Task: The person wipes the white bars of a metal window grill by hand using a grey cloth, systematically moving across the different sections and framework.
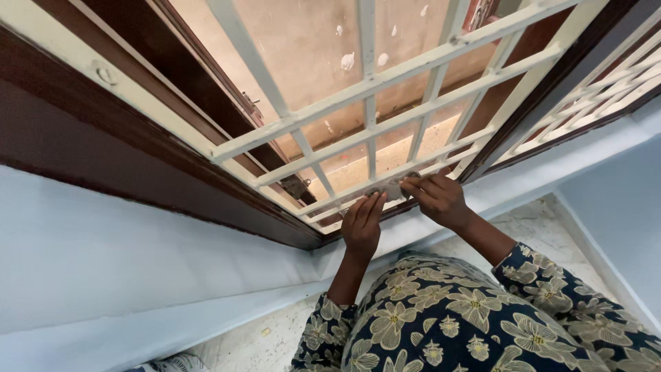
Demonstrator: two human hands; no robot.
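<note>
Head view: nearest the camera, a dark blue garment with a cream flower print (454, 324) covers the person's body and both arms down to the elbows. Beyond it lies a pale speckled stone floor (275, 337), and past that a pale blue painted ledge (89, 255) runs just below the cream-painted metal window grille (385, 124).

Both forearms reach up from the sleeves to the lowest bars of that grille. The left hand (363, 220) lies flat, fingers stretched and together, its fingertips touching the bottom bar; its grip is wide and holds nothing. The right hand (438, 198), just beside it, has its fingers curled over a small pale grey cloth or pad (394, 187) and presses it against the bottom bar; its grip is closed on that pad. What the pad is made of cannot be told.

Around the grille runs a dark brown wooden window frame (103, 148). Behind the bars, a tan plastered surface with white paint flecks (303, 41) fills the opening. To the right of the grille, a second cream grille (606, 89) stands at an angle.
</note>
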